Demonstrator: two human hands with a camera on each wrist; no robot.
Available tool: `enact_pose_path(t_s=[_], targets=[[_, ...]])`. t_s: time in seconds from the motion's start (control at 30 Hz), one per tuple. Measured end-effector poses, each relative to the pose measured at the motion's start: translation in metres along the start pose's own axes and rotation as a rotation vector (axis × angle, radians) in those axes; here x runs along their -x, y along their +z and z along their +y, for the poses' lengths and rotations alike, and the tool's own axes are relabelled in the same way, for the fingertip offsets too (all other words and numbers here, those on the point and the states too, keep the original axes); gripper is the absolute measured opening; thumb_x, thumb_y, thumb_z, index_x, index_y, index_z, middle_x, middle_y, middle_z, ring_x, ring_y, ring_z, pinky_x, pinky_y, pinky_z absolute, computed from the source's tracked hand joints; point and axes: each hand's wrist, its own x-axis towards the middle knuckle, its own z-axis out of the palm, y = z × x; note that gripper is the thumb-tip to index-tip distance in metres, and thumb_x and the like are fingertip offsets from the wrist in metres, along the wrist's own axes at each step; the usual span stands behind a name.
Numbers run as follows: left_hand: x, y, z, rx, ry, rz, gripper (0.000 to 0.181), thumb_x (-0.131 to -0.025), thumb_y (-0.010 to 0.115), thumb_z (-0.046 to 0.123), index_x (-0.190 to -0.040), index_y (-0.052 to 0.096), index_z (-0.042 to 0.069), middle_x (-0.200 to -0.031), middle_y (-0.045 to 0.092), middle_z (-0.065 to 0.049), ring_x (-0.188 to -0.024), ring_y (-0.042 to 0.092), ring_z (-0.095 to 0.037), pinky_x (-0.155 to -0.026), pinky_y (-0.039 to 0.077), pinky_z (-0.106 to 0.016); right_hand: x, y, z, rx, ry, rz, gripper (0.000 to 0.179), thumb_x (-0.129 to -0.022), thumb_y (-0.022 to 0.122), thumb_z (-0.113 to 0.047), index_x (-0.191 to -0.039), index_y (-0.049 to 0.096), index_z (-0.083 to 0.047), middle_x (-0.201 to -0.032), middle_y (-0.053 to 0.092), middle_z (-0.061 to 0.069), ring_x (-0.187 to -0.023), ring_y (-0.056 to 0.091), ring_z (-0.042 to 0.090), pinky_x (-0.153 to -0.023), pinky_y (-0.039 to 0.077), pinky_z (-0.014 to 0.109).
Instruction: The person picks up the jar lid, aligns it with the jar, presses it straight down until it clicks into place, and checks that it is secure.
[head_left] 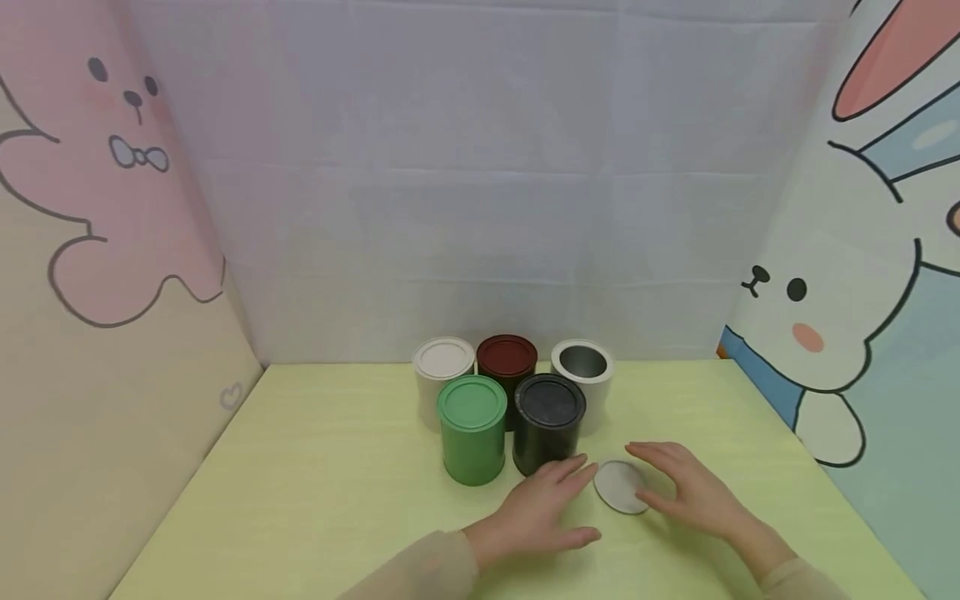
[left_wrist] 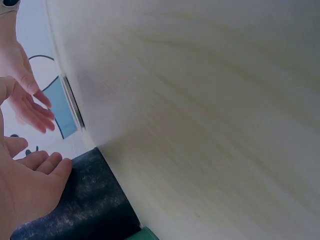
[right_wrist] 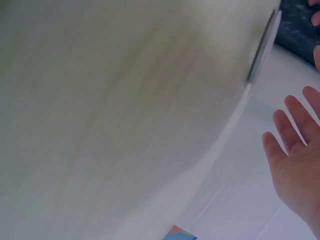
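A round pale lid (head_left: 619,487) lies flat on the table between my two hands. My left hand (head_left: 538,515) hovers to its left, fingers spread and holding nothing, close in front of the black can (head_left: 549,417). On the lid's other side is my right hand (head_left: 693,492), fingers extended and thumb near the rim; whether it touches the lid I cannot tell. Behind the black can stands a white can (head_left: 603,387) with its top uncovered and a grey inside. In the right wrist view the lid (right_wrist: 264,47) shows edge-on, apart from the right hand's fingers (right_wrist: 287,130).
A green can (head_left: 474,442) stands left of the black one. Behind them are a lidded white can (head_left: 442,392) and a dark red-topped can (head_left: 507,358). The yellow table (head_left: 315,500) ends at a white cloth backdrop (head_left: 450,208), with printed panels on both sides.
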Motion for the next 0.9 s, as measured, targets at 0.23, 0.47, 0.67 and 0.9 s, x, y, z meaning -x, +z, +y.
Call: enact_pose_path(t_s=[0.23, 0.47, 0.67, 0.9], targets=[[-0.021, 0.015, 0.006, 0.004, -0.058, -0.03, 0.079, -0.09, 0.062, 0.059, -0.153, 0.04, 0.017, -0.155, 0.039, -0.004, -0.136, 0.043, -0.02, -0.1, 0.046, -0.031, 0.007, 0.003, 0.011, -0.009, -0.011, -0.066, 0.071, -0.067, 0.09, -0.016, -0.13, 0.061, -0.002, -0.127, 0.062, 0.012, -0.113, 0.054, 0.026, -0.105, 0.018, 0.006], [-0.036, 0.025, 0.011, -0.013, -0.12, -0.062, 0.084, -0.088, 0.063, 0.063, -0.153, 0.039, 0.017, -0.153, 0.041, -0.004, -0.137, 0.042, -0.019, -0.104, 0.043, -0.029, 0.011, 0.006, 0.016, -0.011, 0.021, -0.136, 0.075, -0.066, 0.091, -0.021, -0.131, 0.06, 0.0, -0.127, 0.061, 0.015, -0.112, 0.055, 0.031, -0.104, 0.028, 0.012], [-0.045, 0.026, 0.012, -0.033, -0.155, -0.121, 0.082, -0.087, 0.065, 0.062, -0.152, 0.041, 0.019, -0.152, 0.042, -0.003, -0.136, 0.043, -0.018, -0.105, 0.041, -0.029, 0.016, 0.008, 0.022, 0.034, 0.07, -0.21, 0.077, -0.068, 0.091, -0.027, -0.135, 0.059, -0.004, -0.129, 0.061, 0.011, -0.112, 0.055, 0.028, -0.093, 0.047, 0.034], [-0.05, 0.028, 0.012, -0.068, -0.181, -0.173, 0.081, -0.085, 0.068, 0.062, -0.152, 0.043, 0.024, -0.151, 0.043, -0.005, -0.134, 0.045, -0.019, -0.101, 0.045, -0.029, 0.02, 0.012, 0.027, 0.018, 0.014, -0.198, 0.074, -0.07, 0.089, -0.028, -0.133, 0.06, -0.003, -0.126, 0.064, 0.009, -0.11, 0.056, 0.025, -0.098, 0.036, 0.018]])
